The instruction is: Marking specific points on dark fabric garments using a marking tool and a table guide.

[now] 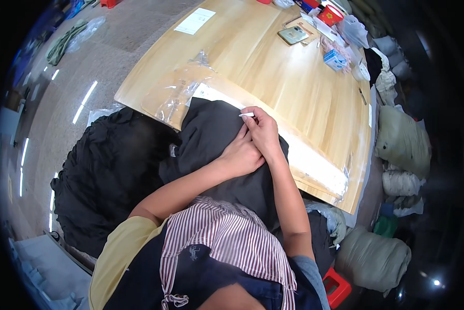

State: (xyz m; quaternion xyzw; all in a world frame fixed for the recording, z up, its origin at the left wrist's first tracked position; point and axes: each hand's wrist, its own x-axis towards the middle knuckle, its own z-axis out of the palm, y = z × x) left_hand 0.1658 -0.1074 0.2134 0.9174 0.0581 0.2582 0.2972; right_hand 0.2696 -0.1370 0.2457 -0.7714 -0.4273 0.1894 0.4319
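A black garment [211,134] lies over the near edge of a wooden table [273,67], on top of a clear plastic bag [180,93]. My right hand [265,132] rests on the garment and pinches a small white stick-like tool [246,114] at its fingertips. My left hand [242,155] presses the black fabric right beside the right hand, fingers curled and touching it. Both forearms come in from below.
A heap of black clothing [108,175] hangs left of the table. On the far end sit a phone [293,35], a small blue box [335,59], a red container [329,15] and a white paper sheet [195,20]. Stuffed sacks [402,139] pile up at the right.
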